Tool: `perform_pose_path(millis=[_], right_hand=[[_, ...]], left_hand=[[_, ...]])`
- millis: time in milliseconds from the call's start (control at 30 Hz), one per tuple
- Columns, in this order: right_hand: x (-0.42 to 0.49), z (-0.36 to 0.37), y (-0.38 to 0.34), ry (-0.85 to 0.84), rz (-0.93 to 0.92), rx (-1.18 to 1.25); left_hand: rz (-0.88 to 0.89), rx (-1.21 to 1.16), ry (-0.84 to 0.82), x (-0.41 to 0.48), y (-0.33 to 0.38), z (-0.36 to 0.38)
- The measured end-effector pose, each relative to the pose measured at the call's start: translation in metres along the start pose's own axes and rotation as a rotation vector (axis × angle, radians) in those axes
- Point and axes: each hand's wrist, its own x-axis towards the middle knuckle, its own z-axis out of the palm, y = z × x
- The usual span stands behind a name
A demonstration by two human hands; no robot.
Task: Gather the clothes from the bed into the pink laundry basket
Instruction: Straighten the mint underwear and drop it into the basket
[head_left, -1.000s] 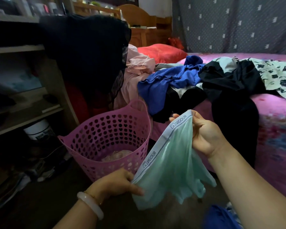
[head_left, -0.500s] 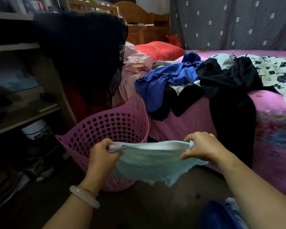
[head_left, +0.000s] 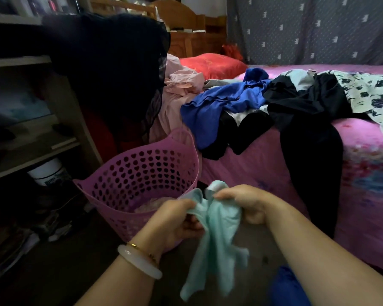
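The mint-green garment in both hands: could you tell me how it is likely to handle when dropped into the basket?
The mint-green garment looks floppy, hanging in limp folds below both hands. Probably light: fingertip pinches carry it.

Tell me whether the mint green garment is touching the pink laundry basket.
Cannot tell. In the head view both hands, left hand and right hand, grip the mint green garment in front of the pink laundry basket; the overlap hides any gap.
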Motion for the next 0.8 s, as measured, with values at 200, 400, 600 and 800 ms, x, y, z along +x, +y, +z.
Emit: perform_pose_path(millis=[200, 400, 600, 800], right_hand=[[0.000, 0.011, -0.005, -0.304, -0.229, 0.064], [-0.004, 0.003, -0.011, -0.447, -0.304, 0.069], [0.011, 0.012, -0.015, -0.418, -0.318, 0.493], [0.031, 0.012, 0.015, -0.182, -0.103, 0.207]], left_hand=[[0.295, 0.578, -0.320, -0.017, 0.013, -0.002], [0.255, 0.671, -0.148, -0.010, 0.029, -0.064], [0.185, 0.095, -0.250, -0.014, -0.009, -0.030], [0.228, 0.041, -0.043, 0.001, 0.002, -0.046]])
